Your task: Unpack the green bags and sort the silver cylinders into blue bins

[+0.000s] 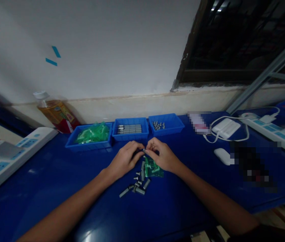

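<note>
My left hand [127, 156] and my right hand [162, 155] meet over the blue table, fingertips pinched together around a small metal piece [144, 150]. Most of that piece is covered by the fingers, so its exact kind does not show. Just below my right hand lies a green plastic bag [154, 168]. Loose grey metal cylinders [140, 191] and small screws [136, 178] are scattered on the table to the left of the bag and nearer to me.
Behind my hands stand blue trays: one with green bags [89, 147], one with metal cylinders [131, 136], one with small screws [169, 130]. A drink bottle [59, 112] leans at the wall. Power strips [21, 151] flank the table; a white charger [226, 128] with cable lies right.
</note>
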The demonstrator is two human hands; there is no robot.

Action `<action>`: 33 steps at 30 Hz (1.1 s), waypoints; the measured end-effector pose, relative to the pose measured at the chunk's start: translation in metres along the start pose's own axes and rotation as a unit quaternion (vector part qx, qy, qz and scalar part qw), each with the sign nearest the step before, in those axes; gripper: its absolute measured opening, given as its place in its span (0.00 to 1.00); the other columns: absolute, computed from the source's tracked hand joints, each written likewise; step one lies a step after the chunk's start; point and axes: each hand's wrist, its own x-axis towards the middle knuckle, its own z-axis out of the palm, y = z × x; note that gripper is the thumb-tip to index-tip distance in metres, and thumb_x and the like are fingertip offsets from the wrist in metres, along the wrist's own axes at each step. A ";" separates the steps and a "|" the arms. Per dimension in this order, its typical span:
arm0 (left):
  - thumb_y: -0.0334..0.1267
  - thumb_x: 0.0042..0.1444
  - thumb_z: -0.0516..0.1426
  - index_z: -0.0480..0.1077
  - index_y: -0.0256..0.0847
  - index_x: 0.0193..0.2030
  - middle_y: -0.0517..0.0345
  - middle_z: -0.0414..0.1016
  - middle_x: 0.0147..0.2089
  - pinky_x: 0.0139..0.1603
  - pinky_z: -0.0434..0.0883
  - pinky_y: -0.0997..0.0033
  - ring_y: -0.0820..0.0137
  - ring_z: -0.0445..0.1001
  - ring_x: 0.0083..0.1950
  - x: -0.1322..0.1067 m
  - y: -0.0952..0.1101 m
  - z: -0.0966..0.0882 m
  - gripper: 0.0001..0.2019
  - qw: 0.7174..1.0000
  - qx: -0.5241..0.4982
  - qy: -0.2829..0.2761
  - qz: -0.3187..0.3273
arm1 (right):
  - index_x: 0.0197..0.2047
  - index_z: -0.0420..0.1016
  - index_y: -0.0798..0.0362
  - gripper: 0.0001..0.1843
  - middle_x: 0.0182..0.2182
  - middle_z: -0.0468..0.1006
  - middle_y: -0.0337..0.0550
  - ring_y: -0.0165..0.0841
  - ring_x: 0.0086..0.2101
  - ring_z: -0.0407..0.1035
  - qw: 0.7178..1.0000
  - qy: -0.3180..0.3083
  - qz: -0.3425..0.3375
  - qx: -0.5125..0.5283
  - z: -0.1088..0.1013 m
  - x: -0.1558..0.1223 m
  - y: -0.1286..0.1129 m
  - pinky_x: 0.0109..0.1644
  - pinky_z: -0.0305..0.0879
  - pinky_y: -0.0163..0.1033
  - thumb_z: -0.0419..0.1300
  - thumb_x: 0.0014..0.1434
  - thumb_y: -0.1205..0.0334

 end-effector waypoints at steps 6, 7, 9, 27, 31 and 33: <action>0.37 0.63 0.51 0.67 0.40 0.42 0.57 0.72 0.37 0.43 0.65 0.70 0.70 0.69 0.40 -0.001 -0.001 -0.002 0.06 0.999 -0.032 0.014 -0.001 | 0.34 0.63 0.52 0.03 0.27 0.70 0.36 0.28 0.28 0.67 0.999 0.012 0.015 0.046 0.008 0.000 -0.001 0.33 0.63 0.34 0.55 0.58 0.63; 0.37 0.63 0.51 0.67 0.39 0.41 0.57 0.72 0.36 0.42 0.65 0.70 0.70 0.69 0.39 -0.002 -0.002 -0.002 0.06 0.999 -0.036 0.024 -0.016 | 0.35 0.64 0.53 0.03 0.28 0.71 0.37 0.28 0.29 0.67 1.000 0.013 0.002 0.015 0.008 0.000 -0.002 0.34 0.64 0.35 0.56 0.58 0.64; 0.38 0.63 0.51 0.68 0.39 0.40 0.57 0.72 0.35 0.41 0.65 0.71 0.70 0.70 0.38 -0.001 -0.003 -0.003 0.07 0.997 -0.045 0.044 -0.045 | 0.37 0.67 0.53 0.04 0.30 0.73 0.39 0.30 0.32 0.68 0.995 0.013 -0.041 -0.087 0.006 0.000 -0.007 0.37 0.64 0.36 0.57 0.57 0.66; 0.40 0.63 0.48 0.69 0.40 0.39 0.58 0.74 0.36 0.41 0.62 0.67 0.67 0.71 0.39 0.002 -0.010 0.002 0.10 0.991 -0.001 0.009 -0.134 | 0.44 0.78 0.52 0.15 0.40 0.79 0.51 0.40 0.42 0.72 0.846 -0.188 -0.016 -0.498 0.014 0.147 -0.018 0.42 0.64 0.38 0.54 0.59 0.56; 0.39 0.63 0.48 0.69 0.42 0.38 0.59 0.73 0.36 0.41 0.60 0.64 0.66 0.70 0.41 0.001 -0.009 0.000 0.10 0.992 0.030 -0.016 -0.124 | 0.43 0.78 0.56 0.14 0.41 0.78 0.57 0.45 0.42 0.73 0.831 -0.196 -0.016 -0.521 0.026 0.149 -0.021 0.43 0.66 0.42 0.55 0.58 0.59; 0.39 0.63 0.48 0.69 0.42 0.38 0.58 0.73 0.37 0.41 0.59 0.63 0.65 0.70 0.41 0.001 -0.008 0.000 0.10 0.991 0.043 -0.026 -0.122 | 0.42 0.78 0.58 0.14 0.40 0.78 0.59 0.47 0.42 0.72 0.825 -0.196 -0.020 -0.530 0.030 0.150 -0.025 0.43 0.66 0.45 0.55 0.58 0.62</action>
